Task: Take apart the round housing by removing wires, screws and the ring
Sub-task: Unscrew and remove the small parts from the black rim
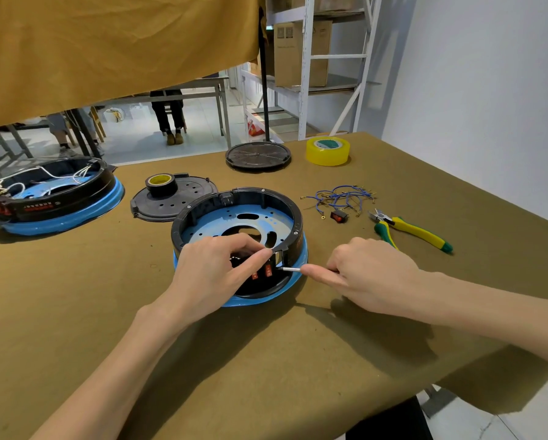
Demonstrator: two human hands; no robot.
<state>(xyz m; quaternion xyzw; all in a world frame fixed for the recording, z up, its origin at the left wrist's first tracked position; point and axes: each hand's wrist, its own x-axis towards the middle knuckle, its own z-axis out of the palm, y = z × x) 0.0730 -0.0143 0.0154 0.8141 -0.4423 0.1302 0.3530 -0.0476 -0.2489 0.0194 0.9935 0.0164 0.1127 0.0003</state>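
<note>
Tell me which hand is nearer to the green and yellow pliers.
Right. The right hand, gripping a thin screwdriver, sits just below-left of the pliers. The left hand rests on the round housing, farther left.

Two round housings on the desk [298, 360]: one [239, 214] at centre, one [52, 198] far left. Two loose black discs: a lid [174, 201] and a grille [258, 155]. Two tape rolls, one yellow [328, 150], one black [162, 184]. One bundle of blue wires [339, 198], too tangled to count. One loose switch [339, 216]. One pair of pliers [409, 230]. One screwdriver [290, 269]. Two hands, left [217, 269] and right [372, 274].
</note>
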